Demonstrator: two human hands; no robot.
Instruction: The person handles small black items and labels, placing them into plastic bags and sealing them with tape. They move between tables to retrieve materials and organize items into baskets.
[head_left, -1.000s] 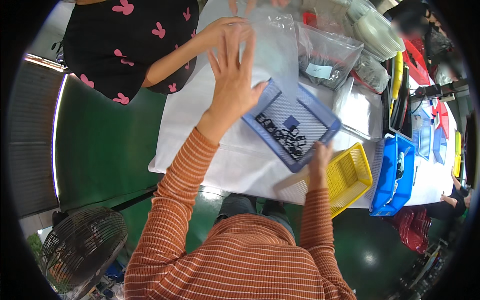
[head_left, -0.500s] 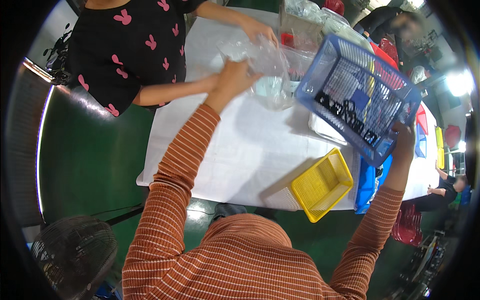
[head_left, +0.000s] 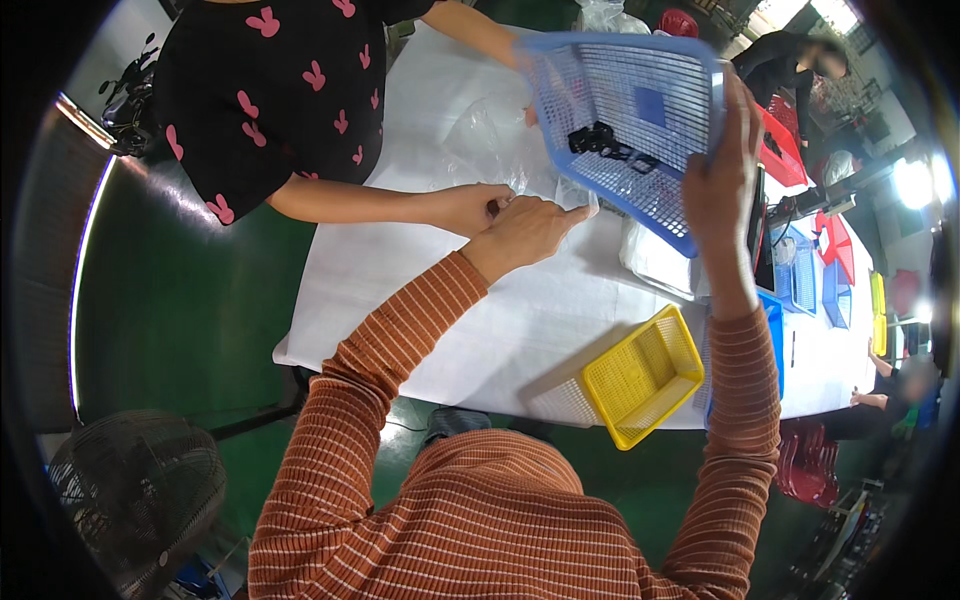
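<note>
A blue mesh basket (head_left: 650,75) hangs tilted above the table, held by my right hand (head_left: 725,180) at its right-hand rim. Several small black parts (head_left: 610,146) lie bunched inside it; their kind is too small to make out. Below the basket's lower left side is a clear plastic bag (head_left: 480,140), partly hidden by the basket. My left hand (head_left: 530,232) is closed on the bag's near edge, its index finger stretched along it. Touching my left hand is a co-worker's hand (head_left: 482,207), also at the bag. The co-worker's other hand is mostly behind the basket.
A yellow basket (head_left: 688,368) stands at the front edge of the white-covered table (head_left: 440,330). White plastic bags (head_left: 655,258) lie under the blue basket. Further right are blue (head_left: 795,270) and red baskets (head_left: 785,150). A fan (head_left: 135,500) stands on the floor at left.
My right hand has raised the blue basket and brought it left over the bag, and the black parts have bunched together. My left hand has moved right, onto the bag's near edge.
</note>
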